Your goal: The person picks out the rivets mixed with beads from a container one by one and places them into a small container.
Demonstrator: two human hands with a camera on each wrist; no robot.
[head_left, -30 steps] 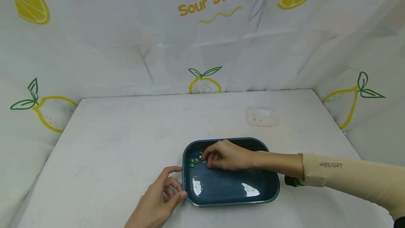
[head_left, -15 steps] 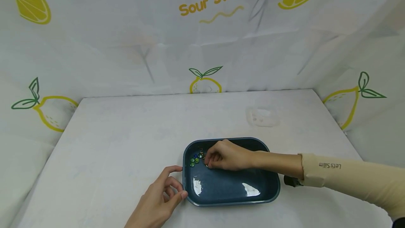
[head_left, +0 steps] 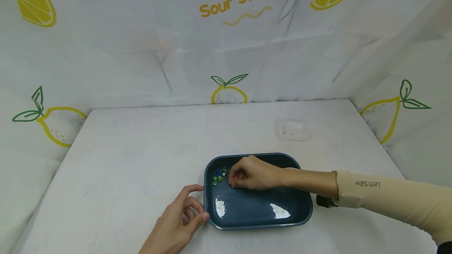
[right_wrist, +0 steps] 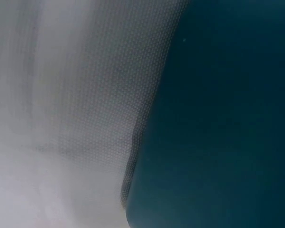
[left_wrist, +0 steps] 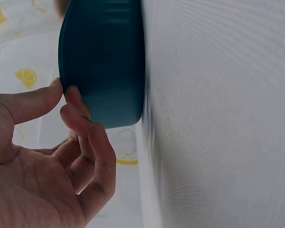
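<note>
Right hand (head_left: 257,174) has edged slightly off the green glass beads (head_left: 219,178), suggesting ongoing picking; its fingertips bunch, grip contents unclear; left hand (head_left: 176,218), loosely curved, touches the blue tray (head_left: 247,209).

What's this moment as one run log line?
left hand: touching left end of blue tray | right hand: inside tray, grip unclear | beads: toward tray's far-left corner | clear container: beyond tray

Left hand (left_wrist: 42,175) — thumb touching rim of teal tray (left_wrist: 102,57), fingers (left_wrist: 103,156) bent near its wall — tray on white desk (left_wrist: 218,114).
</note>
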